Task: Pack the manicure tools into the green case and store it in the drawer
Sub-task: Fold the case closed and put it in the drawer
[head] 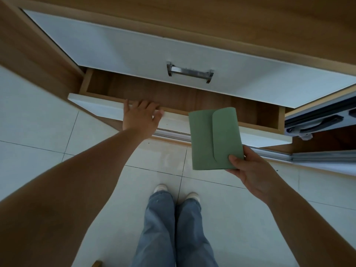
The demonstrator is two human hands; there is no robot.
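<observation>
Nearest me, my right hand (pixel 254 174) is pinching the closed green case (pixel 213 139) over the open drawer (pixel 173 97); my left hand (pixel 140 116) is gripping its front edge

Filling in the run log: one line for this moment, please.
left hand grips open drawer front | right hand holds closed green case above it | case not yet inside

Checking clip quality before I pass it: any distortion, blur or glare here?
Head view: wide-angle bending bows the upper drawer front and stretches both forearms; mild softness on the left hand at the open drawer; the green case in the right hand is sharp; faint sheen on the floor tiles.
</observation>
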